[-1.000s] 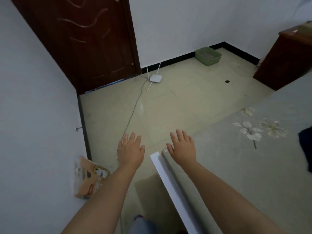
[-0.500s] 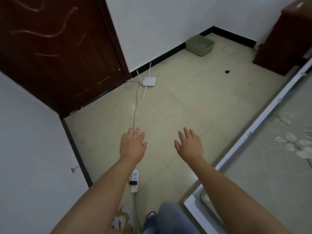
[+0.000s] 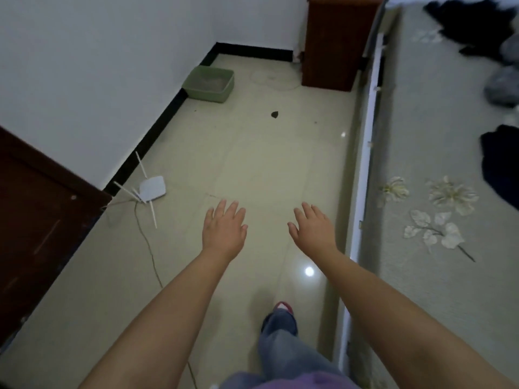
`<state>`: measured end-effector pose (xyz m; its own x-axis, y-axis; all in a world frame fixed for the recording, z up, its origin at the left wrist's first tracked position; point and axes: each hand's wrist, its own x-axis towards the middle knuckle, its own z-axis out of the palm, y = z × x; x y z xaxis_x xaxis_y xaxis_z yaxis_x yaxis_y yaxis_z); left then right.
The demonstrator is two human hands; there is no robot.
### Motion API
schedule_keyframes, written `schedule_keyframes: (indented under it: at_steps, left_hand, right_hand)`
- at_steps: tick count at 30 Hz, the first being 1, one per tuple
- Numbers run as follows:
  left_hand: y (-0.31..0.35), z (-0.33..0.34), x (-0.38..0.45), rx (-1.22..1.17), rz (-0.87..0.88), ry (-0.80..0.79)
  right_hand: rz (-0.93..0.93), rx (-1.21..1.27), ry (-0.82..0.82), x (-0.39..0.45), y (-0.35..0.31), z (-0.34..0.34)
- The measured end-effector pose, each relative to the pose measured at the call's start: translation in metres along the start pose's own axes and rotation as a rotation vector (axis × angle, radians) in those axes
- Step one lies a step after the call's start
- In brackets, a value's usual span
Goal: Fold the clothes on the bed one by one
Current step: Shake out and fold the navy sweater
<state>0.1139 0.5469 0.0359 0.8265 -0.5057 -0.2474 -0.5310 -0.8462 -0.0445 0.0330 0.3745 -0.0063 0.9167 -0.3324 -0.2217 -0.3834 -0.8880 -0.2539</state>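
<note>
The bed (image 3: 415,276) runs along the right side, covered by a grey sheet with pale flower prints. Clothes lie on it near the right edge: a black garment (image 3: 471,23) at the top, a grey one (image 3: 502,85) below it, and a dark navy one (image 3: 498,164) closer to me. My left hand (image 3: 224,231) and my right hand (image 3: 311,230) are stretched out flat over the floor, palms down, fingers apart, holding nothing. Both hands are left of the bed and touch no clothing.
A white router (image 3: 151,186) with antennas and a trailing cable lies on the tiled floor (image 3: 266,164) by the dark wooden door (image 3: 36,214). A green tray (image 3: 209,82) sits in the corner. A brown wooden cabinet (image 3: 334,43) stands at the bed's far end. My trouser leg and shoe (image 3: 280,321) show below.
The view has swung right and forward along the bed's side. The clothes on the bed have come into sight. Both hands stay open and empty in front of me.
</note>
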Motion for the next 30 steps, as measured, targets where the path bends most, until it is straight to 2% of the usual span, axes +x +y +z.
schedule_keyframes:
  at_steps: [6,8,12,14,18,21,25,30]
  left_hand:
    - [0.024,-0.040,0.127,0.055,0.166,0.016]
    - [0.042,-0.048,0.175,0.082,0.246,0.025]
    - [0.099,-0.074,0.277,0.116,0.443,0.062]
    - [0.135,-0.090,0.321,0.119,0.572,0.086]
    - [0.205,-0.113,0.384,0.101,0.843,0.144]
    - [0.261,-0.116,0.414,0.169,1.002,0.127]
    - [0.339,-0.102,0.441,0.215,1.175,0.037]
    - [0.441,-0.078,0.471,0.333,1.309,-0.060]
  right_hand:
    - [0.134,-0.010,0.061,0.087,0.035,-0.053]
    - [0.184,-0.014,0.179,0.107,0.053,-0.071]
    - [0.389,0.078,0.280,0.145,0.117,-0.097]
    - [0.533,0.055,0.257,0.159,0.156,-0.109]
    - [0.786,0.097,0.350,0.162,0.217,-0.125]
    - [0.995,0.106,0.294,0.149,0.254,-0.124]
    - [1.229,0.157,0.310,0.127,0.296,-0.109]
    - [1.435,0.218,0.194,0.117,0.361,-0.094]
